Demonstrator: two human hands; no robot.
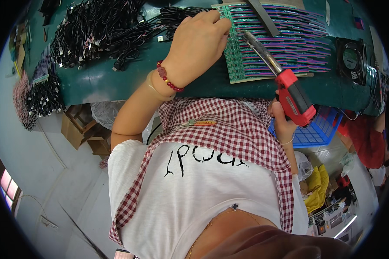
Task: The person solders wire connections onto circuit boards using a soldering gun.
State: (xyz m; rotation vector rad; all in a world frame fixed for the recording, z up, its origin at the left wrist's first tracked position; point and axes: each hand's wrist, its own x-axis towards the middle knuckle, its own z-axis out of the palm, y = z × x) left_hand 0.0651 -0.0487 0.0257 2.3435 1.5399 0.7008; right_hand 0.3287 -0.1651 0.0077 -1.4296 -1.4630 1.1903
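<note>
green bench (95,82) | circuit-board panel (281,43) | black cables (99,30) (heaped) | small fan (351,58)

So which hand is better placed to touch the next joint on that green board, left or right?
Right, most likely. The right hand already grips the red soldering iron, whose tip reaches the green circuit board panel. The left hand rests at the panel's edge, seemingly steadying it.

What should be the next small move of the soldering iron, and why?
Probably lower the red-handled soldering iron slightly: its metal tip sits at the edge of the green panel of circuit boards, just beside the left hand whose fingers press it down.
</note>
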